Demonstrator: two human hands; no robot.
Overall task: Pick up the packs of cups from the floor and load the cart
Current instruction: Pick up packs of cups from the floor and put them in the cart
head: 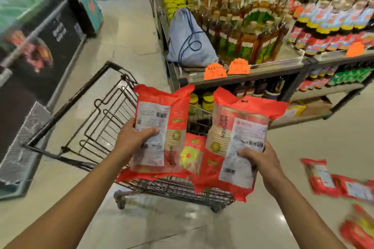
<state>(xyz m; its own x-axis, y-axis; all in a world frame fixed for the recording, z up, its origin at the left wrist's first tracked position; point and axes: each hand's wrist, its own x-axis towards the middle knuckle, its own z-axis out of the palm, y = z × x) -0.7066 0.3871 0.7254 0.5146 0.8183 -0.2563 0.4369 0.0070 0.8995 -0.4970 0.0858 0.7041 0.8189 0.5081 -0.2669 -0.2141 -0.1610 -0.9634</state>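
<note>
Gripping one red pack of cups apiece, both hands hover over the wire cart [178, 187]. The left hand [132, 137] is clamped on the lower left edge of the left pack [162, 115], thumb lying across its white label, and holds it upright with the crimped top toward twelve o'clock. The right hand [261, 160] clasps the lower right edge of the right pack [240, 127], thumb likewise over the label, and that pack leans slightly toward one o'clock. The two packs hang side by side with a narrow gap between them, both above the basket. Through the gap, down in the basket, lies another red pack [192, 153] with a yellow-green patch on its face. The cart's black handle frame [81, 95] reaches toward ten o'clock. On the pale floor [129, 32], at three to four o'clock of the cart, more packs lie flat: a floor pack [321, 178], a second one [357, 189] just beside it, and a blurred third [358, 228] nearer five o'clock. Beyond the cart, at twelve to one o'clock, stands a shelf [263, 70] of bottles, with a blue drawstring bag [188, 40] at its left end and orange price tags [215, 71] on its edge. A dark freezer [50, 46] sits at nine o'clock.
</note>
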